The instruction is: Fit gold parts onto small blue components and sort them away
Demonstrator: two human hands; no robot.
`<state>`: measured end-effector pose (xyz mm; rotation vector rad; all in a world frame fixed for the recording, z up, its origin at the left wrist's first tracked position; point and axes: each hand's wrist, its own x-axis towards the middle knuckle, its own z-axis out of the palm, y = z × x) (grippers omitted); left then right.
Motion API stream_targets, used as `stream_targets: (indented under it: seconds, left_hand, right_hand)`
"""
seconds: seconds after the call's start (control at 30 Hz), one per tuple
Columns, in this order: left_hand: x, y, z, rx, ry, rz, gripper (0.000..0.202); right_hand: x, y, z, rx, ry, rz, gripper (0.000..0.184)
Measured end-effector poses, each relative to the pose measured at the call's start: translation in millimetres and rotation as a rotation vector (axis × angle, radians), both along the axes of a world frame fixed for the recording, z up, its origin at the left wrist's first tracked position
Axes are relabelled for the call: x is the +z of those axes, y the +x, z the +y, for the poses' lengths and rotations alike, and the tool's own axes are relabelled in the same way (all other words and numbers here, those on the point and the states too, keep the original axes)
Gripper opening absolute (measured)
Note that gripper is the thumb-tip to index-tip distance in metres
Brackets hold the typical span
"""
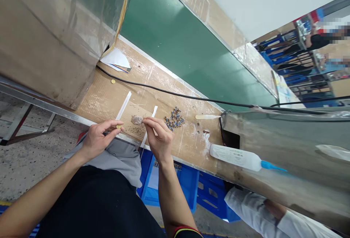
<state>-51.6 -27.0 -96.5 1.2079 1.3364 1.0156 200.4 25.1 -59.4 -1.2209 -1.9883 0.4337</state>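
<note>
Between the thumb and forefinger of my left hand [101, 137] is a small yellow disc [118, 126], held over the bench's near edge. My right hand [160, 136] is closed in a pinch at the edge of a clear, glossy blob [136, 120]; whatever its fingertips hold is too small to make out. Tiny dark bits [133, 128] are scattered on the cardboard around the blob. To the right of my right hand lies a loose heap of small metallic and blue parts [175, 119]. White strips [124, 105] run across the cardboard on either side of the blob.
A black cable [164, 91] crosses the bench below a green panel [177, 45]. Another yellow disc [113, 81] lies further back. At right are a white bottle with a blue nozzle [235, 157] and a pale stick [207, 117]. A blue crate [188, 183] stands below the edge.
</note>
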Motion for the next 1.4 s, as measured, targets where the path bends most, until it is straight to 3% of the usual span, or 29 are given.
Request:
stream_targets:
  seconds: [0.27, 0.6, 1.1, 1.4]
  left_hand:
    - [-2.1, 0.0, -0.2, -0.003, 0.006, -0.008, 0.027]
    - [-1.7, -0.4, 0.2, -0.008, 0.022, -0.004, 0.025]
    - [-3.2, 0.0, -0.8, 0.001, 0.021, 0.005, 0.026]
    - [-2.6, 0.0, -2.9, -0.010, -0.063, -0.110, 0.034]
  right_hand:
    - [0.6, 0.7, -1.7, 0.009, 0.000, 0.008, 0.023]
    - [-0.3, -2.8, -0.5, -0.114, 0.085, -0.016, 0.018]
    - [-1.8, -3.6, -0.7, -0.096, 0.093, -0.027, 0.021]
    - [-1.5, -0.5, -1.5, -0.149, 0.078, -0.008, 0.017]
